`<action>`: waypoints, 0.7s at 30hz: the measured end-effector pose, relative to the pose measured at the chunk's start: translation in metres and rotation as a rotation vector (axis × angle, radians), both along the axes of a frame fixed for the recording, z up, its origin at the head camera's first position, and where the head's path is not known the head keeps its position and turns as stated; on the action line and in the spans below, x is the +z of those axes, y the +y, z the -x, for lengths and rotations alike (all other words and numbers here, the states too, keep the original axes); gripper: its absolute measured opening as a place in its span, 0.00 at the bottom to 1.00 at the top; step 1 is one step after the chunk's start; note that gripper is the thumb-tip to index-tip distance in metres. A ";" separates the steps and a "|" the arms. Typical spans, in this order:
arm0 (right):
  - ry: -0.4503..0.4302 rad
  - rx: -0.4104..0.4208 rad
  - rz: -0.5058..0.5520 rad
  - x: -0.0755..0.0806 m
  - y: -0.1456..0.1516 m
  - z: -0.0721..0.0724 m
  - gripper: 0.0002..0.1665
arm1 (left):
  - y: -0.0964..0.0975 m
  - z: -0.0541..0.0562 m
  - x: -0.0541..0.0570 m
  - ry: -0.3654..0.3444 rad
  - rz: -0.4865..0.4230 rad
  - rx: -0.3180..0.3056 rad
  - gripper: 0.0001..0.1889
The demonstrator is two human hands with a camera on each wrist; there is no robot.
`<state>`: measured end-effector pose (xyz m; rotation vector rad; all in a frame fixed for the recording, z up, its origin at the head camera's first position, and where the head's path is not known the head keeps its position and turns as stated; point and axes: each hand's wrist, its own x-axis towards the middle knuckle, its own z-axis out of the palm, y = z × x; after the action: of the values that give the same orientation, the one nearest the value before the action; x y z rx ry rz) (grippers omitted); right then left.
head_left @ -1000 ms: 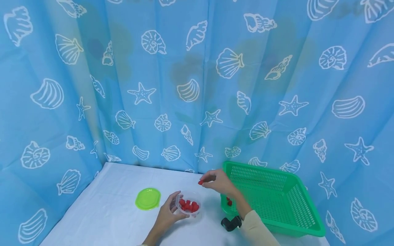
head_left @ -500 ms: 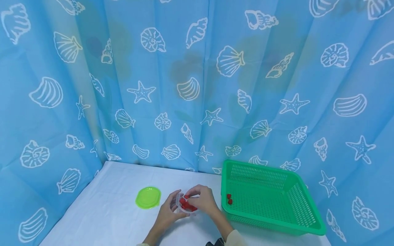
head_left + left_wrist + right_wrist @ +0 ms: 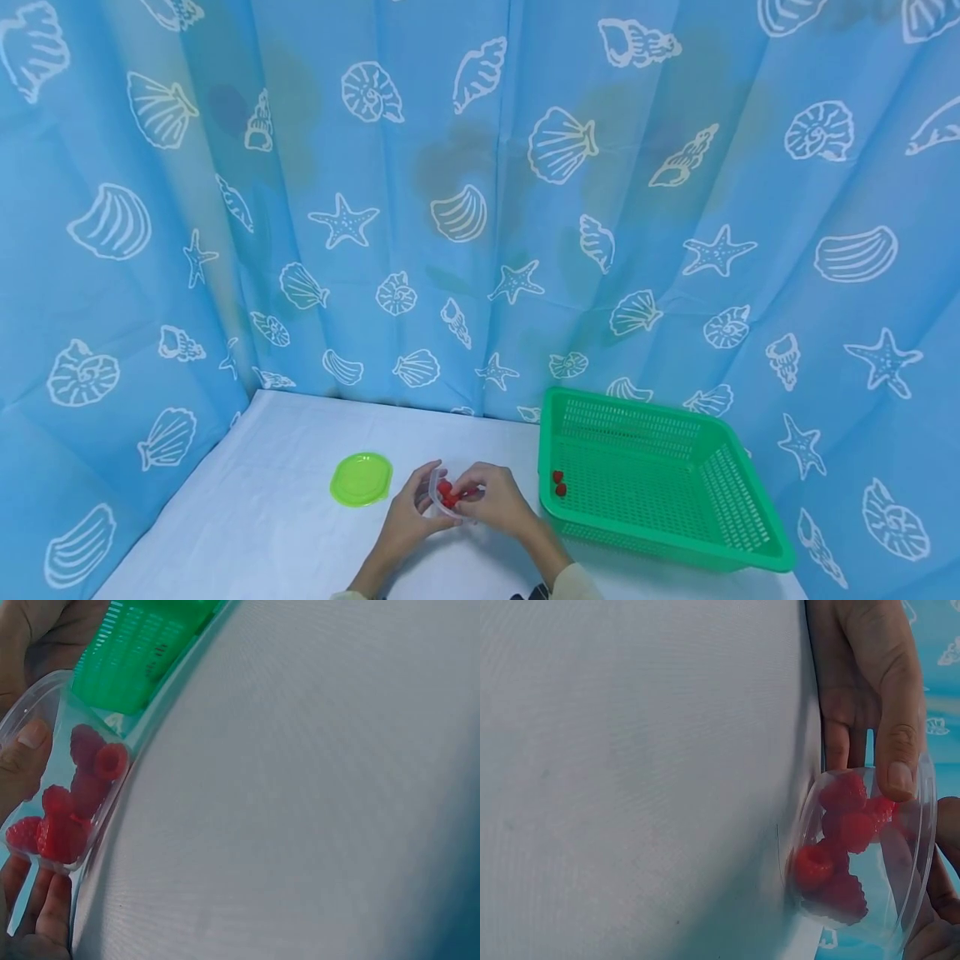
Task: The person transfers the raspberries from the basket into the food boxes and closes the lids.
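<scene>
My left hand (image 3: 408, 515) grips a small clear plastic tub (image 3: 437, 502), thumb on the near side and fingers round the far side. Several red raspberries (image 3: 64, 836) lie in the tub, seen through its wall in both wrist views. The right hand (image 3: 501, 504) reaches into the tub from the right, and its bent thumb and fingers pinch a raspberry among the others. Those fingertips partly cover the berries in the head view. In the right wrist view, the left thumb (image 3: 900, 765) presses on the tub's outside near its rim.
A green slotted basket (image 3: 645, 533) stands at the right, with two raspberries (image 3: 560, 489) near its left wall. A lime-green lid (image 3: 362, 479) lies left of the tub on the white tabletop (image 3: 262, 517). A blue shell-print curtain (image 3: 420, 317) hangs behind.
The right hand has moved left and down from beside the basket, carrying a raspberry into the tub. Its fingers shift slightly among the berries. The left hand keeps its hold on the tub.
</scene>
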<state>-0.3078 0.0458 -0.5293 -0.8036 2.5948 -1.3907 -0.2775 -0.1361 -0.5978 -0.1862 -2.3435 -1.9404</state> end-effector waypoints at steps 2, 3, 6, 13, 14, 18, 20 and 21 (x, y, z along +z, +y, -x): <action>0.006 0.003 -0.003 0.000 0.000 0.000 0.10 | 0.000 0.000 0.000 -0.004 0.008 0.005 0.52; 0.008 0.003 -0.004 0.000 0.000 0.000 0.11 | 0.000 0.000 0.000 -0.005 0.006 0.005 0.51; 0.007 0.004 -0.012 0.000 0.000 0.000 0.10 | 0.000 0.001 -0.001 -0.008 0.003 0.005 0.51; 0.003 0.035 -0.023 0.010 0.002 -0.001 0.07 | 0.001 -0.001 0.000 0.002 -0.003 0.001 0.50; 0.011 0.042 -0.013 0.014 0.003 -0.002 0.07 | 0.001 -0.001 0.000 0.004 -0.005 0.002 0.50; 0.067 0.036 0.035 0.045 0.012 -0.004 0.05 | 0.002 0.000 0.001 -0.005 0.010 0.017 0.49; 0.115 0.022 0.048 0.063 0.020 -0.002 0.05 | 0.002 0.001 0.001 -0.020 0.024 0.029 0.49; 0.142 0.018 0.065 0.071 0.025 0.002 0.05 | 0.002 0.001 0.001 -0.028 0.031 0.034 0.49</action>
<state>-0.3094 0.0712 -0.4578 -0.9655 2.6500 -1.4721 -0.2787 -0.1337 -0.5967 -0.1219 -2.3789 -1.9047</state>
